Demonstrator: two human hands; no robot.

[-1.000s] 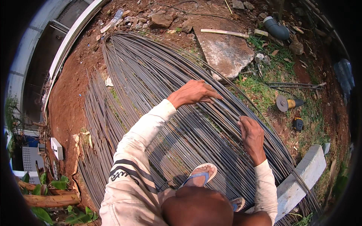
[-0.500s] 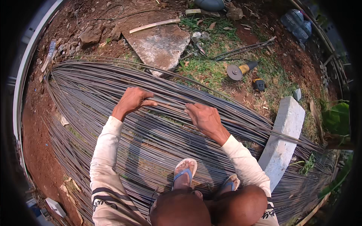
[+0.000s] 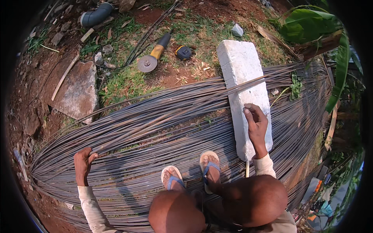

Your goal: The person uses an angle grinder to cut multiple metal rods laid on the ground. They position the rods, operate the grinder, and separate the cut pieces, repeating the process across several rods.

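Note:
Long, thin steel rods (image 3: 128, 136) lie in a broad bundle across the ground, bent together at the left end. My left hand (image 3: 84, 159) is closed on rods near that end, thumb along them. My right hand (image 3: 255, 120) is raised over a long white concrete block (image 3: 239, 70), fingers loosely curled and apart, with nothing visible in them, a little below where several rods cross the block. My feet (image 3: 210, 171) in flip-flops are on the rods.
Behind the rods lie an angle grinder (image 3: 154, 56) and tape measure (image 3: 183, 52) on grass, a broken slab (image 3: 77, 95), wooden strip (image 3: 66, 75) and grey pipe elbow (image 3: 95, 15). Banana leaves (image 3: 311, 23) overhang at right; scattered debris (image 3: 320, 204) is at lower right.
My view has swung rightward. My hands have spread apart: the left toward the bundle's bent end, the right off the rods to over the block, its grip loosened.

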